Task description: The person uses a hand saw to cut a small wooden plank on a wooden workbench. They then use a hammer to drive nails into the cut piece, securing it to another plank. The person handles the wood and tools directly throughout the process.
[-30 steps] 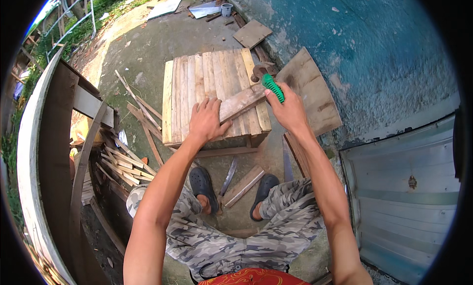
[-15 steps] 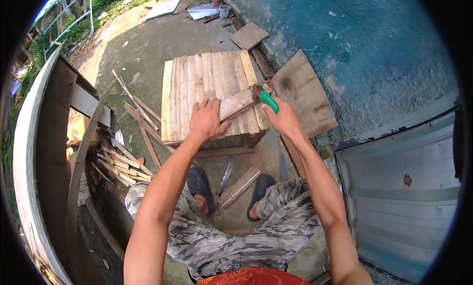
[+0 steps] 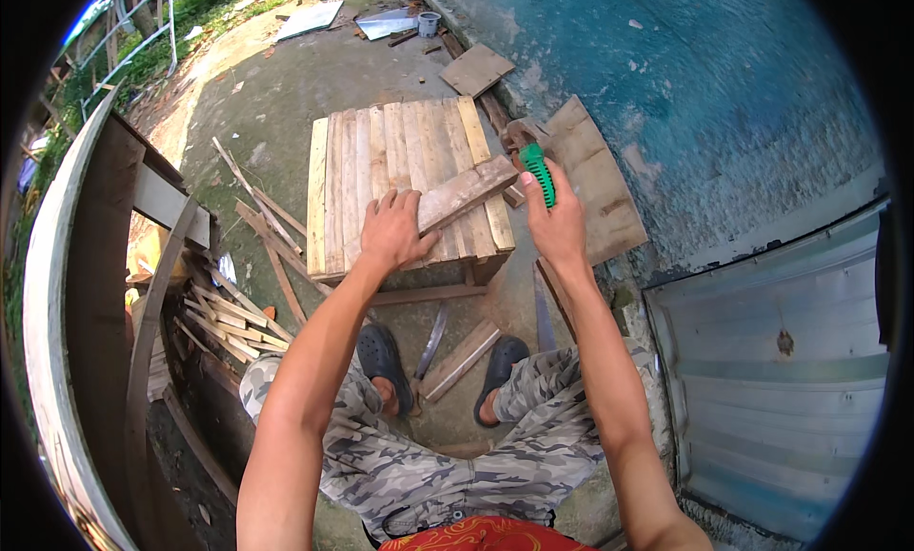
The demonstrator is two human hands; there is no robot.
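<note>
Feet: in dark clogs [image 3: 381, 356] on the concrete floor [image 3: 286, 104], knees in camouflage trousers bent wide; a long blade [image 3: 430, 340] and a short offcut [image 3: 464, 359] lying between them.
Left hand [image 3: 390, 229]: flat, fingers spread, pressing down on the near end of the loose plank [image 3: 466, 193]; not curled round anything.
Right hand [image 3: 557, 223]: clamped round the green handle [image 3: 538, 173] of a hand tool, raised just right of the plank's far end; tool head hard to read, looks like a claw or hammer head [image 3: 519, 134].
Plank: lying slantwise across the slatted crate top [image 3: 400, 156], serving as the surface; far end reaching the crate's right edge, near the tool.
Step in hand: judged as steadying the plank while the tool is brought to its far end.
Next move calls for: firm downward pressure from the left hand, fingers well back from the struck end; a short, aimed stroke.
Farther off: flat boards [image 3: 595, 175] leaning by the blue wall [image 3: 724, 85]; thin strips [image 3: 257, 218] scattered left of the crate.
</note>
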